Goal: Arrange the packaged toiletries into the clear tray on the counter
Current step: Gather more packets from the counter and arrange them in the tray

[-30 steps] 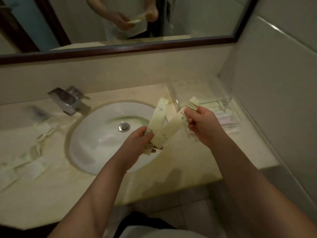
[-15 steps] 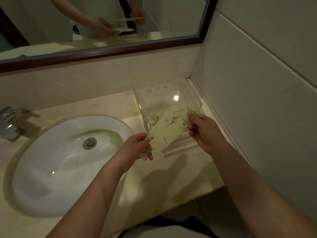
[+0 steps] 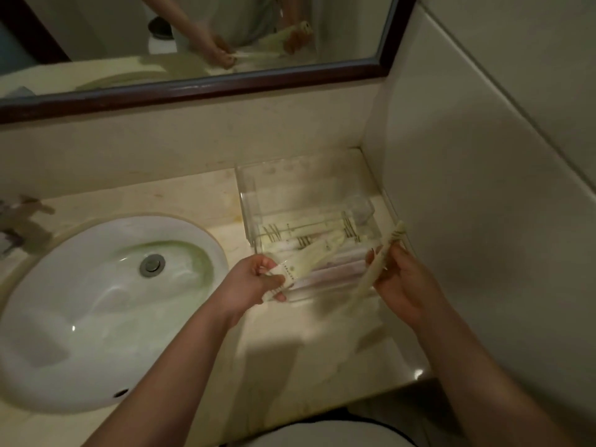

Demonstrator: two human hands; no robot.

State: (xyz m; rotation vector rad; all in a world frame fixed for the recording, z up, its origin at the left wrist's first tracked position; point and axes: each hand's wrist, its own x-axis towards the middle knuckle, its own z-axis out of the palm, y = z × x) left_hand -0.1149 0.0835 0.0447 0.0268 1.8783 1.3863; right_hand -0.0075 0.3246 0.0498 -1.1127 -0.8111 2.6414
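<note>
A clear tray stands in the counter's back right corner, with several long pale toiletry packets lying in its front half. My left hand pinches the near end of one pale packet, which slants up over the tray's front edge. My right hand holds a second long packet at the tray's right front corner, tilted toward the side wall. The two packets are apart.
A white oval sink with a metal drain fills the left of the beige counter. A tap sits at the far left. A dark-framed mirror hangs above; a tiled wall closes the right side.
The view swung right, from the sink to the tray. My hands carried the two packets over the tray's front and drew them apart, the right one moving toward the wall.
</note>
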